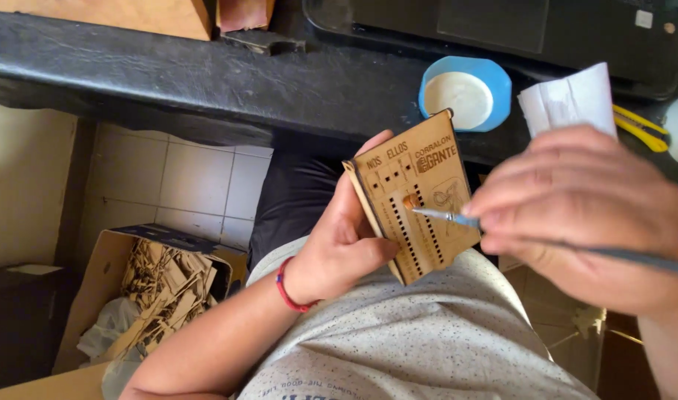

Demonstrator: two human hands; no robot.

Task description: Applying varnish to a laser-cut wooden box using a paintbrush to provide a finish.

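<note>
The left hand [339, 244] clamped a small laser-cut wooden board [417, 196] by its near long edge, thumb across the front and fingers behind, so the engraved face tilted up toward the eyes and stayed steady above the lap. The right hand [583, 215] had its fingers pinched together on a thin brush [457, 218], gripped low on the handle for fine control; the bristle tip touched the board's face just above the rows of small holes, right of the left thumb. Beyond that grip, on the black worktop [205, 81], a blue dish [465, 92] of white paste sat near, within easy reach for dipping. Right of it lay a folded white paper [569, 100] and a yellow knife [639, 126]. Left of the holding grip, down on the floor, stood a cardboard box [131, 296] of wooden offcuts.
</note>
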